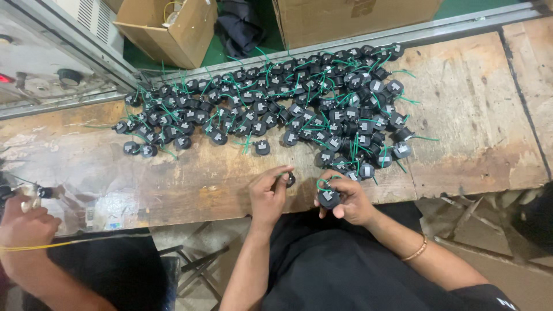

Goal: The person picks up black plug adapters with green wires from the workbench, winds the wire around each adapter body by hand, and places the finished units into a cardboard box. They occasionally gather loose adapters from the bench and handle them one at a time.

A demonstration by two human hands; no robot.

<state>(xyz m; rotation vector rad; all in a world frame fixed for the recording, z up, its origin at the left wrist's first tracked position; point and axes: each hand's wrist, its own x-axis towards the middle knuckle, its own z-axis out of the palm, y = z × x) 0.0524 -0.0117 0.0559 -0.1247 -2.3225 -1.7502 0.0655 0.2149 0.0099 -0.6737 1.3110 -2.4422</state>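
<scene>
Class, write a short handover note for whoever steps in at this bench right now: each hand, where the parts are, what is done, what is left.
Left hand: pinching a small black part at the bench edge.
Right hand: gripping a black round part with a green wire looped over it.
Parts: a large pile of the same black pieces with green wires spreads across the bench.
Done: cannot tell which pieces are finished; no separate batch shows.
Left: the two in hand; seemingly the pile.
A co-worker's hand works at far left.
</scene>
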